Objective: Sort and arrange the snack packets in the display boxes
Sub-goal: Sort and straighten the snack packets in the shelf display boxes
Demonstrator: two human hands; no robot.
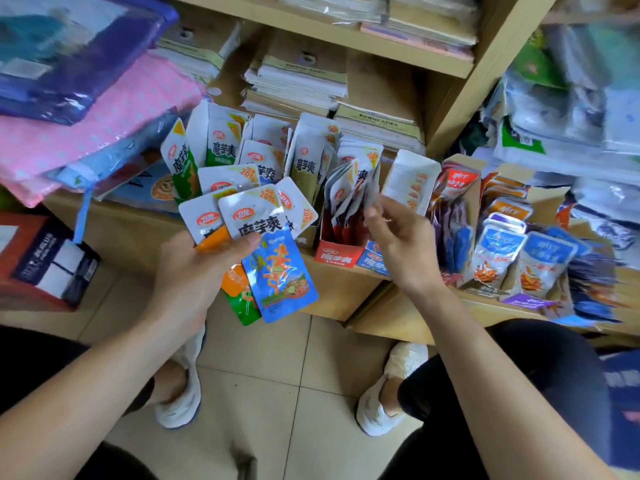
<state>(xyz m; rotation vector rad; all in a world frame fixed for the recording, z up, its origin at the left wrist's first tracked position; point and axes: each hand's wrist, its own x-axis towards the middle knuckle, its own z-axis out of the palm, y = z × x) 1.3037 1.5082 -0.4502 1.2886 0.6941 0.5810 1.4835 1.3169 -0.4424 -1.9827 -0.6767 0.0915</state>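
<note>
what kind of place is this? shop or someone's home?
Probably a small shop, maybe stationery plus snacks: display boxes full of snack packets, stacked exercise books on wooden shelving, bagged goods piled at right.

A pale wooden shelf unit (485, 64) fills the background. A stack of buff and white paper exercise books (301, 77) lies in its middle bay, with a lower stack (377, 126) just to its right and more paper bundles (426, 26) on the board above. At upper left, a purple-edged clear plastic pouch (69, 57) rests on a pink dotted wrapped bundle (104, 116), and a light blue strap (83, 216) hangs below them. A red and black carton (38, 261) sits at lower left. Blurred plastic-wrapped goods (571, 109) pile up at right. Beige floor tiles (294, 375) lie below.
</note>
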